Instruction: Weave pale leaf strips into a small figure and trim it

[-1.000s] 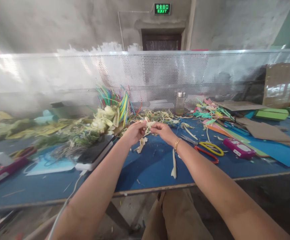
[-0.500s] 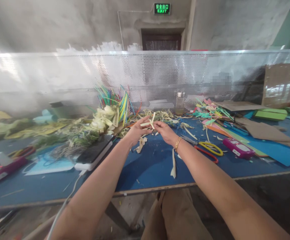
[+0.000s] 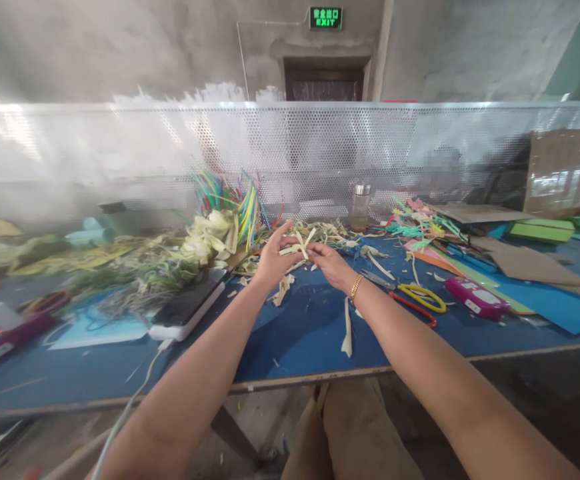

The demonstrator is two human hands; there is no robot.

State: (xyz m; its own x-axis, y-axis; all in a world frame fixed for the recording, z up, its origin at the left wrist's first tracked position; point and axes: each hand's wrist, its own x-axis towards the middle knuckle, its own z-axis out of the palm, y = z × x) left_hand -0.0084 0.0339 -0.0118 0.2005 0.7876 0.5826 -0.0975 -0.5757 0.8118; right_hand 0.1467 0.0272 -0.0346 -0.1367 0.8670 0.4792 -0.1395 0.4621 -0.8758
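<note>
Several narrow, pale cream strips [image 3: 311, 237], looking like corn husk, cross one another above the blue table. My left hand [image 3: 273, 259] has thumb and lower fingers closed on their left side, with the index finger raised. On the right, my right hand [image 3: 331, 264] pinches the strips near their crossing. Just below lies a crumpled husk scrap [image 3: 283, 291], and nearer the table edge a loose strip [image 3: 347, 330]. Scissors [image 3: 423, 298] with yellow and red handles rest beside my right wrist.
A pile of pale husks [image 3: 213, 239] and bundled coloured stems [image 3: 250, 213] lies behind my left hand. A glass bottle [image 3: 361, 208] stands at the back. A black phone [image 3: 190, 300], a blue mask [image 3: 100, 327], a purple device [image 3: 477, 296] and coloured paper [image 3: 565, 307] flank my arms.
My left hand's fingers have shifted up and closed in around the strips, the index finger lifting. The strips have turned slightly. My right hand stays almost in place, still pinching.
</note>
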